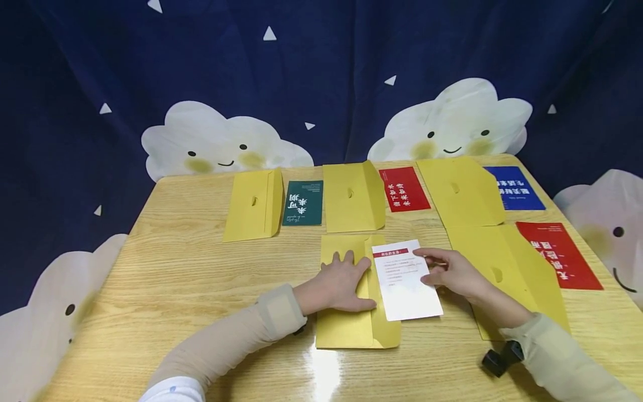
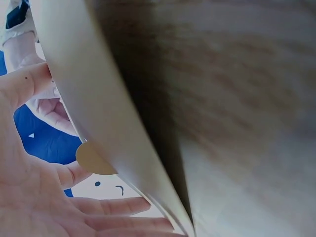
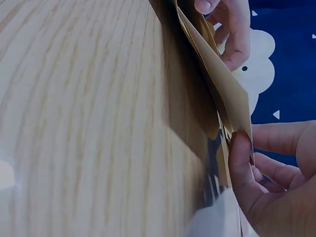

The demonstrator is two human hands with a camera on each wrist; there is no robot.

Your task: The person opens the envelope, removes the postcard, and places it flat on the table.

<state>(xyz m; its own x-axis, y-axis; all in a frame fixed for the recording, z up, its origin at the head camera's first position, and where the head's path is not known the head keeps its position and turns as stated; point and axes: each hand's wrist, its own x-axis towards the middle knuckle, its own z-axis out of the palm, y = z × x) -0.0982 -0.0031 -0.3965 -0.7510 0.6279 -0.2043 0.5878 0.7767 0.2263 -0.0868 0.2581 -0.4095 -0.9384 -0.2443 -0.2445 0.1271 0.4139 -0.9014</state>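
Note:
A white card (image 1: 406,287) with a red band and lines of print lies tilted over the right side of a yellow envelope (image 1: 341,330). My right hand (image 1: 454,273) pinches the card's right edge between thumb and fingers. Across the envelope's middle rests my left hand (image 1: 341,285), its fingers spread; its thumb points toward the card. The left wrist view shows the left hand (image 2: 44,182) with long, extended fingers against a pale paper edge. In the right wrist view, the right hand (image 3: 276,173) has thumb and fingers at a paper edge.
Along the back lie yellow envelopes (image 1: 253,204), a green card (image 1: 303,204), a red card (image 1: 404,190) and a blue card (image 1: 522,190). Another envelope (image 1: 522,279) lies under the right forearm, beside a larger red card (image 1: 577,257). A dark blue cloth hangs behind the wooden table (image 1: 191,245).

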